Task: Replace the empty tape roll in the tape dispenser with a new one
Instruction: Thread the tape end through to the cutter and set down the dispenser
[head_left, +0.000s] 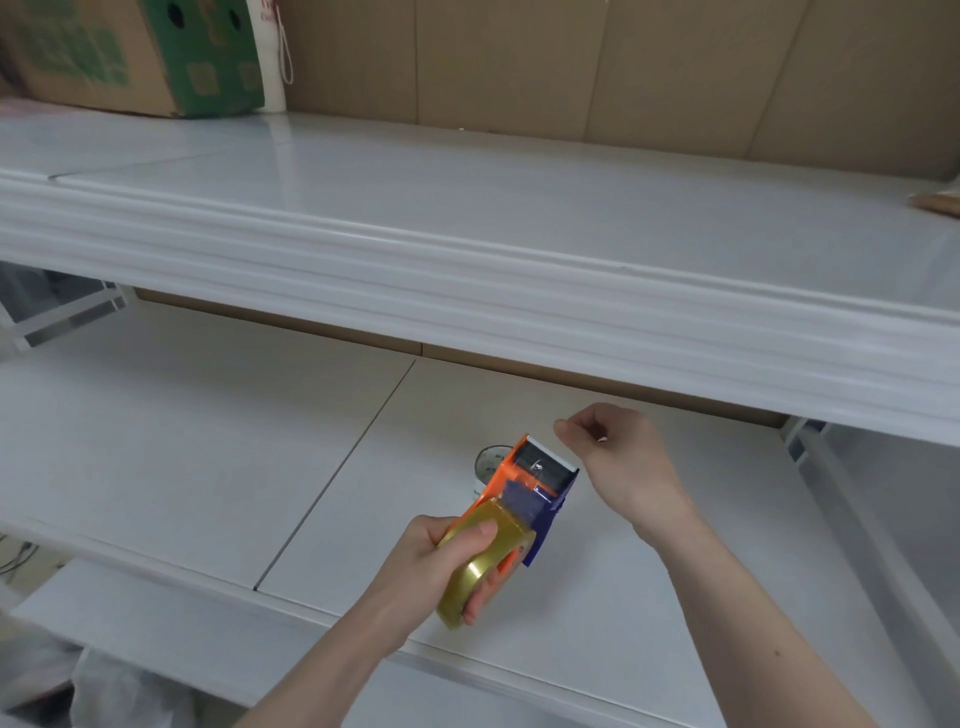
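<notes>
My left hand (434, 558) grips an orange and blue tape dispenser (540, 480) with a full roll of yellowish tape (480, 561) seated on it, thumb across the roll. The dispenser's cutter end points away from me. My right hand (618, 457) hovers just right of that cutter end, thumb and forefinger pinched together; whether they hold the clear tape end I cannot tell. An empty white tape core (491, 465) stands on the white lower shelf (208, 441) right behind the dispenser, partly hidden by it.
A white upper shelf (467, 249) juts out above the work area, its front lip close over my right hand. A green and brown cardboard box (130, 57) sits at its far left. A brown object (937, 200) lies at its right edge.
</notes>
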